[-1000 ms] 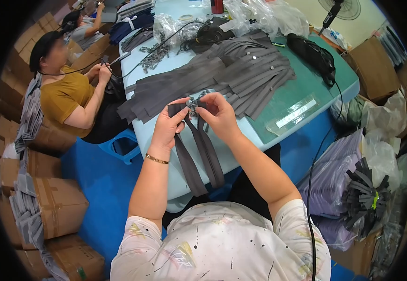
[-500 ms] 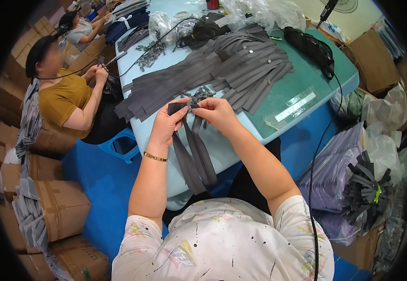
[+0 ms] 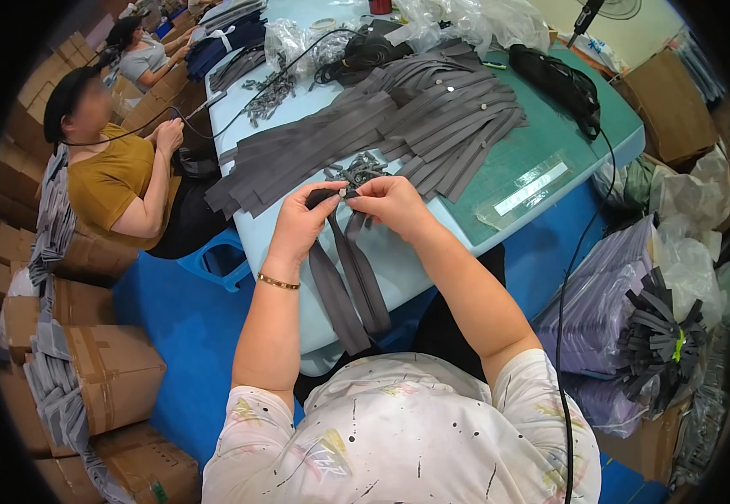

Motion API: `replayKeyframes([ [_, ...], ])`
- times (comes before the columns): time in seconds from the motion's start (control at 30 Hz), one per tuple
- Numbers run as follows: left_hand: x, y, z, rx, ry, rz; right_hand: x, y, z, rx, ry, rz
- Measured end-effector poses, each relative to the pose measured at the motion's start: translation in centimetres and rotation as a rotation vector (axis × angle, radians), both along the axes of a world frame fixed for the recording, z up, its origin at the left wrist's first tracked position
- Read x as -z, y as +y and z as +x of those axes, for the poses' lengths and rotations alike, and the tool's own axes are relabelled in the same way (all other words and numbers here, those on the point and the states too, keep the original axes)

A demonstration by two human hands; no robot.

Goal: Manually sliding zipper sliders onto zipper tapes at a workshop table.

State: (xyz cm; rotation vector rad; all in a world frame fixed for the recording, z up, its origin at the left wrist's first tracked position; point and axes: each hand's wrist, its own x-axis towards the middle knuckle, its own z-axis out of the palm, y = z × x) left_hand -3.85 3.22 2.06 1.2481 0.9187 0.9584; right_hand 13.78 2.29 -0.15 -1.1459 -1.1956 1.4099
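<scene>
My left hand [image 3: 299,223] is closed on one end of a dark grey zipper tape [image 3: 335,298], whose folded-over end shows above the thumb. The tape hangs in a long loop over the near table edge to my lap. My right hand [image 3: 394,206] pinches close beside it, fingertips nearly meeting the left ones. Between them shows a small pale metallic piece [image 3: 343,194], seemingly a zipper slider; its details are too small to tell. Just beyond my fingers lies a small heap of grey zipper sliders [image 3: 365,167].
A wide fan of grey zipper tapes [image 3: 432,109] covers the middle of the table [image 3: 314,328]. A green mat [image 3: 541,151] and a black bag [image 3: 554,88] are at right. A black cable [image 3: 579,244] hangs beside me. A co-worker [image 3: 117,168] sits at left, near cardboard boxes [image 3: 117,370].
The tape's end has tipped over and folded at my left fingers. My hands stay almost in place, and the slider heap shows more. The co-worker's hands have shifted slightly.
</scene>
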Motion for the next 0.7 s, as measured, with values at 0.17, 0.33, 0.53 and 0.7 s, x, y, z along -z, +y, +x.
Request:
replayKeyframes([
  [0.17,-0.1,-0.1,0.3,-0.001,0.104,0.053,-0.2,0.0,0.3,-0.028,-0.023,-0.037],
  [0.33,0.0,-0.1,0.3,-0.025,0.026,0.046,-0.8,-0.2,0.3,-0.052,0.018,-0.035],
  [0.53,0.2,-0.1,0.2,-0.106,-0.032,-0.062,0.0,0.1,0.0,-0.043,0.091,0.043],
  [0.7,0.3,0.1,-0.1,-0.091,-0.063,-0.178,0.4,0.1,-0.4,-0.017,0.12,0.203],
])
